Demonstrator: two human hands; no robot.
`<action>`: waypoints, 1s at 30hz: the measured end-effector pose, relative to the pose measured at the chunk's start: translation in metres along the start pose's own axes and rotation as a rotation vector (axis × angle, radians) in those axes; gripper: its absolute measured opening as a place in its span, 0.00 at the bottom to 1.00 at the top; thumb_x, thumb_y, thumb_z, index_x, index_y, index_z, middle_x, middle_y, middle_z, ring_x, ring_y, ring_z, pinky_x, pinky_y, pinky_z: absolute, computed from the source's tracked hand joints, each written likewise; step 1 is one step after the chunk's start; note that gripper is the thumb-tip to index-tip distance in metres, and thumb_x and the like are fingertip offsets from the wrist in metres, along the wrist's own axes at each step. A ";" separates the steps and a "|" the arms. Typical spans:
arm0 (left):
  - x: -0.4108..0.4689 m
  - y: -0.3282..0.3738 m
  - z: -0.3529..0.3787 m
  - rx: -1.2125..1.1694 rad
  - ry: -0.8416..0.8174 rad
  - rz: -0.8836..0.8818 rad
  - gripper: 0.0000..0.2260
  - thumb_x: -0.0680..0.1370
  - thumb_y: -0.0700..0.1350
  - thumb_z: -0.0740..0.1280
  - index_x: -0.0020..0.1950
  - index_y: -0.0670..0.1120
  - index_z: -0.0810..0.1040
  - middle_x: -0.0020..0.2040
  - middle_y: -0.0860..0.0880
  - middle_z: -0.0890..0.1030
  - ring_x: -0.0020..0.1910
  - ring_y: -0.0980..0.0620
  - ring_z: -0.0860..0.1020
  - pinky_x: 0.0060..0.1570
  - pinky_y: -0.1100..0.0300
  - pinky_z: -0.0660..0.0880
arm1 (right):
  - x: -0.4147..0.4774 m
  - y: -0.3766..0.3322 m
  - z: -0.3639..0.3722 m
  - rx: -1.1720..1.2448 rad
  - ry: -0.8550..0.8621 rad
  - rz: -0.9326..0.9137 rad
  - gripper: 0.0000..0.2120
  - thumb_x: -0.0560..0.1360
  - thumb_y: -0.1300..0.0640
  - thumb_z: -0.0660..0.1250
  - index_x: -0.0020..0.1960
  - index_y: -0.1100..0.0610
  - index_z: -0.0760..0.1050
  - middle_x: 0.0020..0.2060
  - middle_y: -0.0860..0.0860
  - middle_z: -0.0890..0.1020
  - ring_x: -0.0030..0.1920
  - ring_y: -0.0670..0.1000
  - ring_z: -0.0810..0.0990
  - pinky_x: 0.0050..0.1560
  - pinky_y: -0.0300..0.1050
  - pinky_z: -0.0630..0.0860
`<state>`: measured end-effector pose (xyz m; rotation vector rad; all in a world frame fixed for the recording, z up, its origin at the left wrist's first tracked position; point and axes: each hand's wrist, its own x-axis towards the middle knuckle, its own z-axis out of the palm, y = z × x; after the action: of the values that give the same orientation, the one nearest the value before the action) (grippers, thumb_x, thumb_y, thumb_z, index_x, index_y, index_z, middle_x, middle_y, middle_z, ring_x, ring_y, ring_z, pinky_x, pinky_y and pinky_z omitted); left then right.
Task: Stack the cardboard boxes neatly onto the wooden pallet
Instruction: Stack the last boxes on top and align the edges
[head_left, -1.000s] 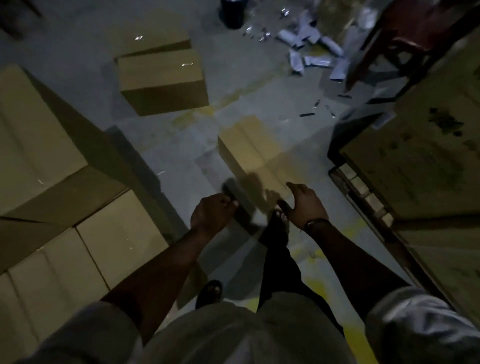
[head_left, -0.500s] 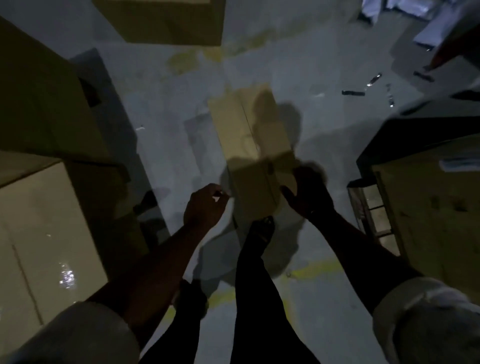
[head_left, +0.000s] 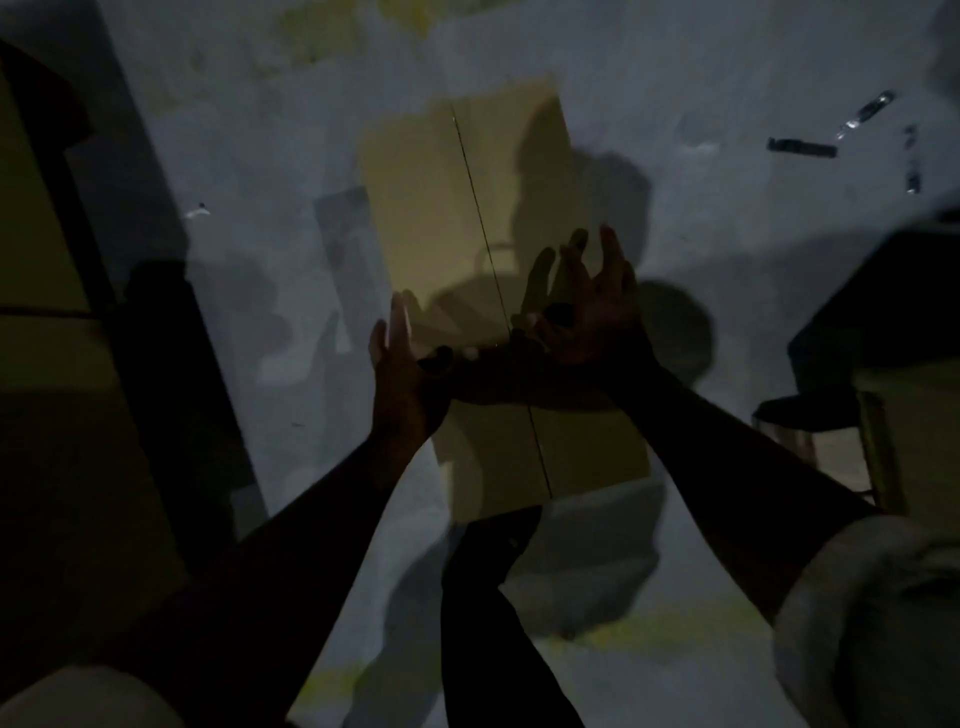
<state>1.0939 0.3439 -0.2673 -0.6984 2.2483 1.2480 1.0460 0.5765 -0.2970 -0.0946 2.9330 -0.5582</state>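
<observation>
At the far left, a dim stack of brown cardboard cartons (head_left: 41, 358) stands in shadow on the grey concrete floor (head_left: 249, 156). Just right of it the left hand (head_left: 402, 364) reaches forward, fingers straight and held together, at the left edge of the flat tan cardboard box (head_left: 441, 208). That box lies on the floor in the middle of the scene, with a dark seam running down its top from far to near. Whether the left hand touches it cannot be told (the light is poor and the picture blurred). A leg in dark trousers (head_left: 488, 597) rises from the near edge towards the box. The right hand (head_left: 587, 312) hovers over the box's right half, fingers spread apart and slightly bent, holding nothing. Faded yellow paint (head_left: 649, 634) marks the near floor. At the right edge sits the pale wooden pallet (head_left: 883, 452), apart from the box, partly under a dark shape. A dark strip of scrap (head_left: 802, 148) lies on the far right floor.
</observation>
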 end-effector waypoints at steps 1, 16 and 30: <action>0.005 -0.002 0.006 -0.007 -0.027 0.034 0.43 0.76 0.48 0.76 0.83 0.53 0.51 0.82 0.51 0.48 0.74 0.61 0.53 0.60 0.81 0.63 | 0.001 0.002 0.005 0.013 -0.009 -0.015 0.44 0.74 0.29 0.60 0.77 0.59 0.65 0.77 0.67 0.60 0.72 0.72 0.65 0.61 0.63 0.75; -0.209 0.070 -0.134 0.074 0.112 -0.073 0.54 0.60 0.78 0.70 0.80 0.66 0.51 0.82 0.50 0.53 0.78 0.36 0.55 0.74 0.38 0.60 | -0.115 -0.163 -0.177 -0.044 0.089 -0.124 0.32 0.72 0.28 0.61 0.69 0.45 0.73 0.75 0.52 0.66 0.68 0.65 0.68 0.62 0.62 0.69; -0.633 -0.009 -0.357 0.031 0.617 0.003 0.45 0.65 0.73 0.72 0.79 0.62 0.62 0.81 0.49 0.56 0.77 0.38 0.57 0.72 0.38 0.61 | -0.413 -0.458 -0.337 0.071 0.120 -0.385 0.31 0.72 0.29 0.62 0.69 0.44 0.74 0.75 0.48 0.66 0.69 0.64 0.65 0.65 0.60 0.68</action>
<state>1.5240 0.1589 0.2883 -1.1967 2.7380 1.0963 1.4130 0.3101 0.2398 -0.6491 3.0196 -0.7420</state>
